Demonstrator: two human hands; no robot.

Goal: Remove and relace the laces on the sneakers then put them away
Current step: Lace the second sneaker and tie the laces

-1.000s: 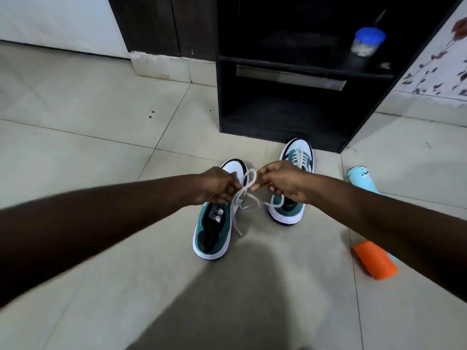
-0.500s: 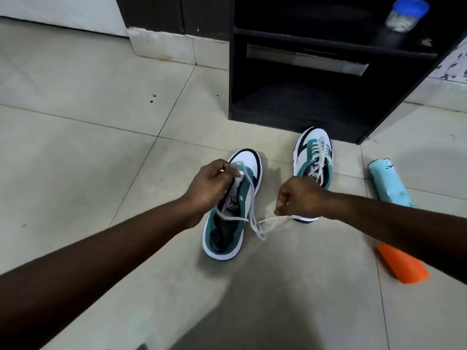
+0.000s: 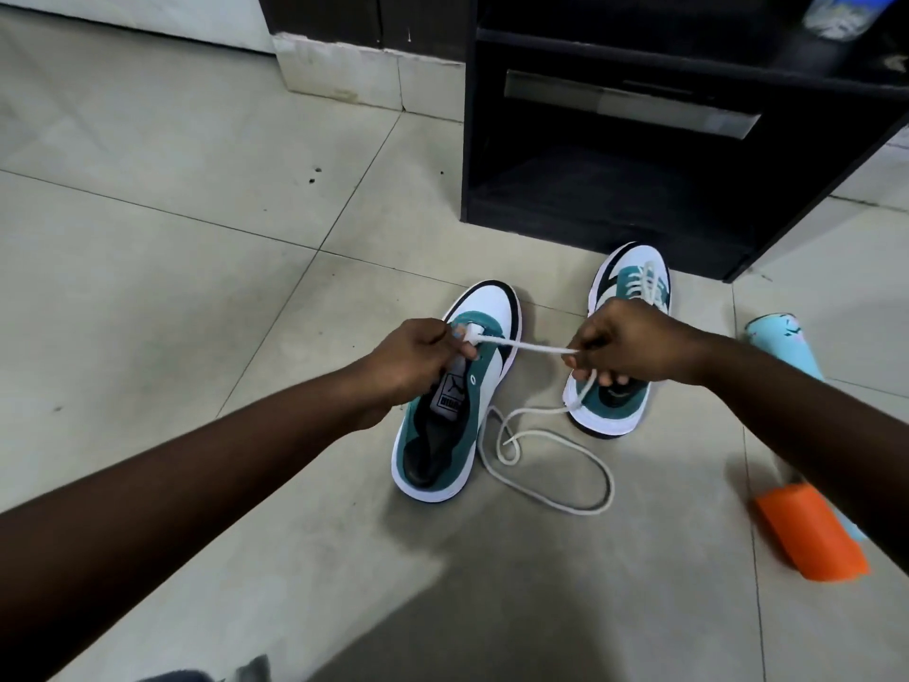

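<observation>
Pinching a taut white lace (image 3: pixel 521 345), left hand (image 3: pixel 418 356) and right hand (image 3: pixel 624 344) fingers hover over the unlaced sneaker (image 3: pixel 457 401); bare floor (image 3: pixel 172 287) lies leftward.

Right hand (image 3: pixel 634 344) covers the mid-section of the laced sneaker (image 3: pixel 621 347). Blue-lidded jar (image 3: pixel 843 14) cut off by top edge. Right forearm hides the middle of the cyan-orange bottle (image 3: pixel 806 465). Tongue label text unreadable.

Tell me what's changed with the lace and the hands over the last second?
The hands have drawn apart: the right hand pulled the lace out sideways, so it now runs taut from the near sneaker, with more slack looped on the floor. The left hand still grips the sneaker's front. The far sneaker remains laced, and the bottle hasn't moved.
</observation>
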